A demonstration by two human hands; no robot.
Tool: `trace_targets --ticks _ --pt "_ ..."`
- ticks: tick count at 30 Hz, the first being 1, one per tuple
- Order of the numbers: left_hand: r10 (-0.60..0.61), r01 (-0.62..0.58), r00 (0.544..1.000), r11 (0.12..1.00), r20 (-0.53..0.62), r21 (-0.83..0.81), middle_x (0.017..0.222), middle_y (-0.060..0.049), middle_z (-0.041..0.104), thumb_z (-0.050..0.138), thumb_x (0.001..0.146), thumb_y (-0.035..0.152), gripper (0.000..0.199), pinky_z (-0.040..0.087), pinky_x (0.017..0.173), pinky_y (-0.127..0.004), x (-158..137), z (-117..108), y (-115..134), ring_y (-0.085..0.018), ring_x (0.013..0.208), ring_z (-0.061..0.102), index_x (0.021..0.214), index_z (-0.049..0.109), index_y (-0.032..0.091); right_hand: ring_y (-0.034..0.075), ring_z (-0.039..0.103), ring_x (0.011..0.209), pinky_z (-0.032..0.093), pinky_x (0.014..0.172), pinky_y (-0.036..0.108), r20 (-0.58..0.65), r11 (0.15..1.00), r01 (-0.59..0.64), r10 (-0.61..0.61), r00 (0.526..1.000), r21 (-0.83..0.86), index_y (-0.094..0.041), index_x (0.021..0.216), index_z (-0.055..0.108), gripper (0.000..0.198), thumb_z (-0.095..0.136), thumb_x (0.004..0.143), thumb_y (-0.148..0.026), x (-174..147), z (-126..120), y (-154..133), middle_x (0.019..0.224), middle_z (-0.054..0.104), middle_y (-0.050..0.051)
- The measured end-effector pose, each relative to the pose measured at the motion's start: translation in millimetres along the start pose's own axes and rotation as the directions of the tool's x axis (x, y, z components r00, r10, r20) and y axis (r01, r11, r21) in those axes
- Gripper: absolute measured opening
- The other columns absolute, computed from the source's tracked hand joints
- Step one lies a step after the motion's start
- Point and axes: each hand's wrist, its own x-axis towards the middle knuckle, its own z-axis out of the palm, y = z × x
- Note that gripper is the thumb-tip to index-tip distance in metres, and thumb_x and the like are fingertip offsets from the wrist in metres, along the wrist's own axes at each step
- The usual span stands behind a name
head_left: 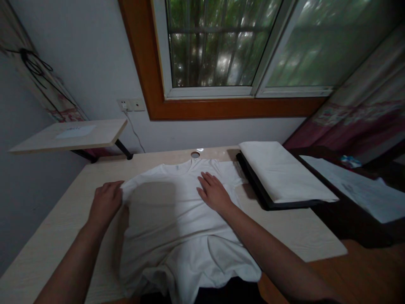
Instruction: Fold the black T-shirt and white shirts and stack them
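Note:
A white T-shirt lies spread on the light wooden desk, its neckline toward the wall and its lower edge bunched and hanging over the near side. At the shirt's left sleeve edge, my left hand is closed with the fabric at its fingertips. My right hand rests palm down on the upper right part of the shirt, fingers stretched out and slightly apart. Wrinkles run across the cloth below it.
Right of the shirt, a folded white cloth sits on a black folded item. A raised wooden shelf stands at the back left. A cable hole is near the rear edge. Further right lies a pale sheet on a dark surface.

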Motion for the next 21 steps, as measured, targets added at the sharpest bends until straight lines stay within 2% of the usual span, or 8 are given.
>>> trace_targets --ticks 3,5,8,10,12,15,18,21 --pt "-0.124 0.119 0.987 0.991 0.1 0.052 0.12 -0.018 0.07 0.044 0.091 0.046 0.052 0.035 0.11 -0.056 0.4 -4.3 -19.0 -0.037 0.125 0.055 0.127 0.064 0.014 0.03 0.034 0.15 0.029 0.123 0.05 -0.006 1.0 -0.001 0.001 1.0 0.001 -0.018 0.147 0.052 0.05 0.045 0.103 -0.04 0.2 0.7 0.7 0.16 0.042 0.012" --pt "-0.187 0.182 0.968 0.982 0.169 0.042 0.11 -0.016 0.073 0.049 0.086 0.051 0.047 0.036 0.106 -0.057 2.4 -4.8 -25.3 -0.039 0.121 0.057 0.11 0.071 0.018 0.03 0.035 0.15 0.03 0.123 0.05 -0.003 1.0 -0.001 0.001 1.0 0.003 -0.018 0.147 0.052 0.05 0.045 0.102 -0.04 0.5 0.9 1.3 0.159 0.043 0.012" --pt "-0.212 0.225 0.95 0.974 0.228 -0.032 0.094 -0.011 0.073 0.054 0.079 0.052 0.034 0.043 0.097 -0.051 6.6 -7.1 -25.0 -0.037 0.109 0.061 0.079 0.07 0.022 0.03 0.035 0.15 0.03 0.123 0.051 0.003 1.0 -0.002 0.002 1.0 0.001 -0.018 0.147 0.052 0.05 0.045 0.102 -0.04 1.1 0.7 1.8 0.159 0.043 0.012" --pt "-0.21 0.253 0.946 0.954 0.246 -0.16 0.084 -0.008 0.071 0.056 0.076 0.052 0.032 0.048 0.085 -0.042 8.4 -11.6 -18.8 -0.031 0.094 0.064 0.071 0.063 0.022 0.03 0.035 0.15 0.03 0.123 0.051 0.004 1.0 -0.002 0.002 1.0 0.0 -0.018 0.147 0.052 0.05 0.045 0.102 -0.04 1.4 0.4 2.1 0.159 0.042 0.012" --pt "-0.224 0.296 0.946 0.892 0.236 -0.341 0.079 -0.004 0.067 0.057 0.076 0.055 0.033 0.049 0.074 -0.034 9.7 -18.0 -9.4 -0.025 0.08 0.063 0.074 0.057 0.022 0.03 0.035 0.15 0.031 0.122 0.051 0.006 1.0 0.001 -0.001 1.0 0.003 -0.019 0.147 0.052 0.05 0.046 0.102 -0.04 1.6 0.2 2.3 0.16 0.042 0.012" --pt "-0.281 0.312 0.949 0.76 0.146 -0.57 0.077 0.001 0.061 0.058 0.079 0.058 0.037 0.046 0.066 -0.029 14.6 -26.1 2.8 -0.019 0.072 0.058 0.084 0.052 0.023 0.03 0.035 0.15 0.03 0.122 0.052 0.008 1.0 0.004 -0.004 1.0 0.007 -0.02 0.146 0.052 0.049 0.046 0.102 -0.039 1.7 0.2 2.6 0.16 0.042 0.012" --pt "-0.341 0.319 0.934 0.659 0.108 -0.681 0.076 0.002 0.059 0.061 0.079 0.06 0.04 0.044 0.061 -0.027 25.6 -26.8 4.2 -0.017 0.068 0.055 0.091 0.049 0.023 0.03 0.036 0.149 0.03 0.122 0.051 0.008 1.0 0.003 -0.003 1.0 0.006 -0.019 0.146 0.053 0.049 0.046 0.102 -0.039 1.8 0.0 2.8 0.159 0.043 0.012" --pt "-0.345 0.363 0.922 0.621 0.173 -0.695 0.08 0.001 0.063 0.062 0.079 0.061 0.044 0.043 0.059 -0.025 39.0 -24.2 -5.7 -0.017 0.068 0.056 0.096 0.049 0.022 0.03 0.035 0.15 0.03 0.122 0.05 0.017 1.0 0.003 -0.003 1.0 0.009 -0.02 0.146 0.053 0.049 0.046 0.102 -0.039 1.9 -0.7 3.0 0.159 0.042 0.012"
